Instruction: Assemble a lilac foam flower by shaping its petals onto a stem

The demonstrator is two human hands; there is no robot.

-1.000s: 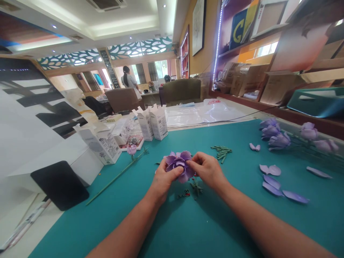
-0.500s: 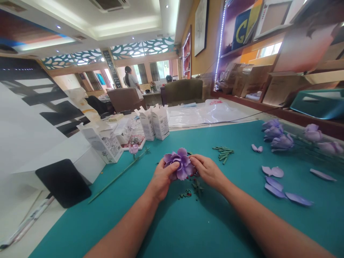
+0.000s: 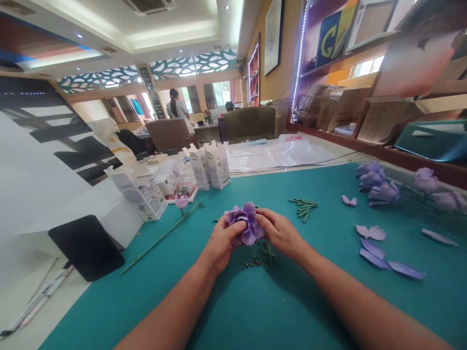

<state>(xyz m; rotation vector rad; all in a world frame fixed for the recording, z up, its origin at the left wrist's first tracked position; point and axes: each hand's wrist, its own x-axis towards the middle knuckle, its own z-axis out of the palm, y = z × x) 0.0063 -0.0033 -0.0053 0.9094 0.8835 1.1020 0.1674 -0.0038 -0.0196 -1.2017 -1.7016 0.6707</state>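
Head camera shows me a round purple flower at the frame's centre, no clear long axis, held between the left hand, curled closed around its left side, and the right hand, pinching its right edge, neither nearer.

Single view from my head, facing forward and down: flat, matte teal mat across the lower frame; my bare left hand and bare right hand near, at centre; white recessed ceiling distant, upper left.
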